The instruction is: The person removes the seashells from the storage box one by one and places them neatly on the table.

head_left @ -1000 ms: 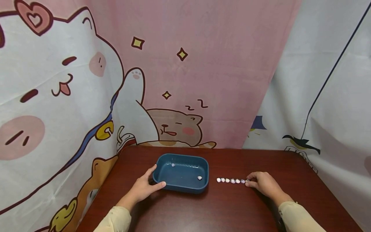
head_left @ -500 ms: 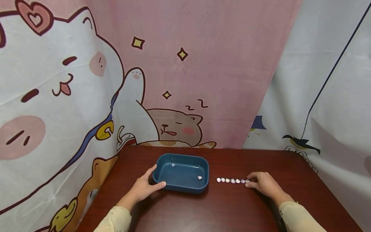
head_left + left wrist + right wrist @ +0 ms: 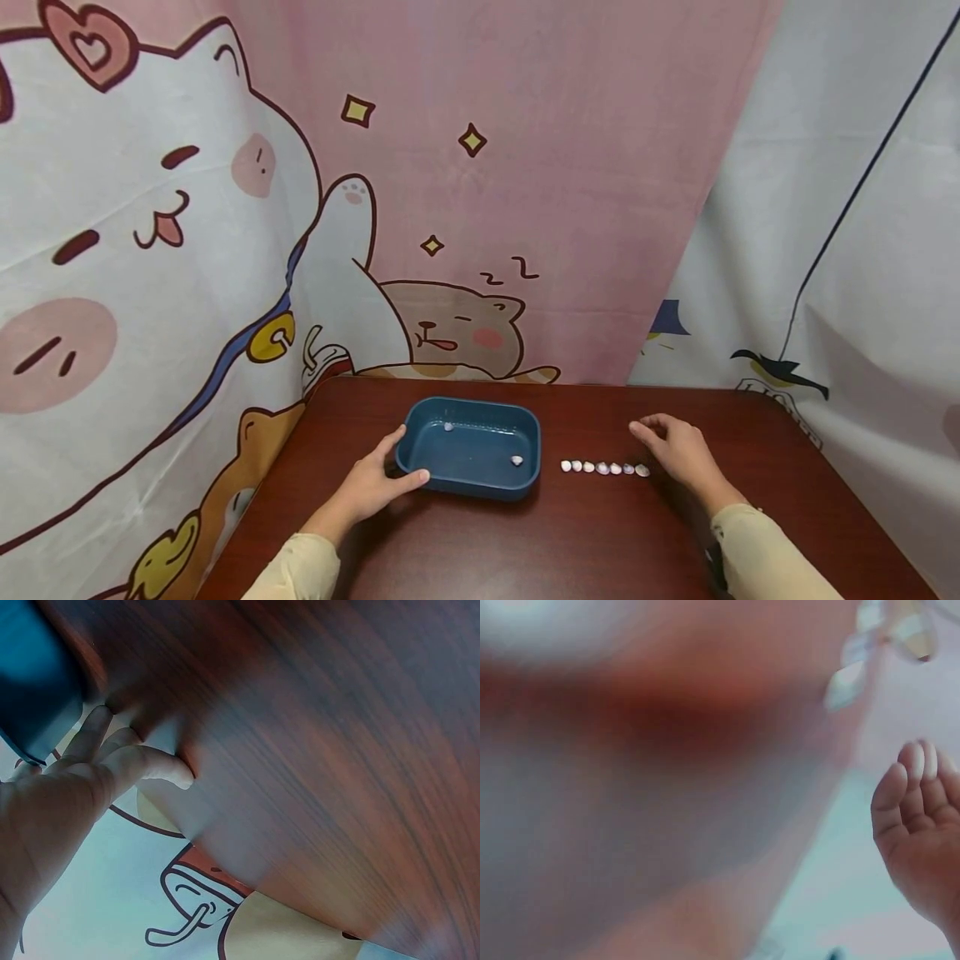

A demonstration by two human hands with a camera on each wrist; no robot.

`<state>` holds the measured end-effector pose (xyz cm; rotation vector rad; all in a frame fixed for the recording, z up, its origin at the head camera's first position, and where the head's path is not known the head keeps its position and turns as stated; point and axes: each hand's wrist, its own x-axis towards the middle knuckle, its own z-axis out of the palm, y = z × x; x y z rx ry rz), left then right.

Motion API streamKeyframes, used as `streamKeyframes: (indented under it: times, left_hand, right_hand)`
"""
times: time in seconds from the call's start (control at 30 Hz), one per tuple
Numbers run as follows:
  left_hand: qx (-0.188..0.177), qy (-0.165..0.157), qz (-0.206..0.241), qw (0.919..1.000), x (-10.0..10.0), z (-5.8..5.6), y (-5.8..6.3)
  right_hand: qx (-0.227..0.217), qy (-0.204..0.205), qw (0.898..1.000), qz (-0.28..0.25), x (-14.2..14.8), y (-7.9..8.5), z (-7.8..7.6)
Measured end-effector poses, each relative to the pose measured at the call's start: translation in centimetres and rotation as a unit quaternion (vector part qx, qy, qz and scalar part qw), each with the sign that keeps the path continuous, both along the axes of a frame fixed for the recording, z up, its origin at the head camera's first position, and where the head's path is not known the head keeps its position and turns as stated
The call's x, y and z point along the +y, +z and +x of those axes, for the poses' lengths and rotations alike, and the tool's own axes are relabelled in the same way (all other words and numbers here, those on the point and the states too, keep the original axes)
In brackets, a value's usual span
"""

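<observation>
A dark blue rectangular tub stands on the table, two small shells inside: a purplish one at the back left and a pale one at the right. My left hand touches the tub's left end, thumb by the front rim and fingers along the side, fairly straight in the left wrist view. Right of the tub, several small white and purple shells lie in a straight row. Just above and beyond the rightmost shell hovers my right hand, fingers loosely bent with nothing seen between them.
The reddish-brown wooden table reaches back to a pink and white cartoon curtain. More of the curtain hangs close along the table's left and right sides.
My right hand has let go of the rightmost shell and risen up and away from the row. That shell now lies fully visible at the row's end. The left hand and tub stay put.
</observation>
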<state>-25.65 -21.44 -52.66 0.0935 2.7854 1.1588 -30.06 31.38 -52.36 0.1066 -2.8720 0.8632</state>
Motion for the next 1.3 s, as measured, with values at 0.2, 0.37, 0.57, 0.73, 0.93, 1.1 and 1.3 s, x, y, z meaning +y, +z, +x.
streamKeyframes:
  times: [0.2, 0.37, 0.57, 0.73, 0.93, 1.1, 1.3]
  left_hand:
    - [-0.003, 0.007, -0.003, 1.0000, 0.0, 0.1, 0.1]
    - [-0.004, 0.005, -0.001, 1.0000, 0.1, 0.0, 0.0]
    - [-0.007, 0.005, 0.005, 0.9999, 0.2, 0.0, -0.3]
    - [-0.006, 0.003, 0.007, 1.0000, 0.1, 0.0, -0.2]
    - [-0.004, 0.004, 0.001, 1.0000, 0.2, -0.1, 0.2]
    - [-0.005, 0.001, 0.001, 1.0000, 0.2, 0.0, 0.3]
    - [-0.002, 0.003, 0.004, 1.0000, 0.2, 0.2, 0.1]
  right_hand:
    - [0.056, 0.043, 0.997, -0.024, -8.5, 4.1, -1.2]
    - [0.027, 0.160, 0.985, 0.065, -16.4, 4.8, -1.1]
    - [0.004, 0.234, 0.922, 0.310, -21.8, 2.8, -1.7]
    - [0.005, 0.215, 0.895, 0.391, -23.4, 1.6, -2.2]
    - [0.018, 0.218, 0.899, 0.380, -23.5, 1.6, -2.3]
    - [-0.002, 0.221, 0.924, 0.313, -23.4, 1.5, -2.3]
    - [-0.042, 0.241, 0.951, 0.187, -23.6, 0.9, -2.1]
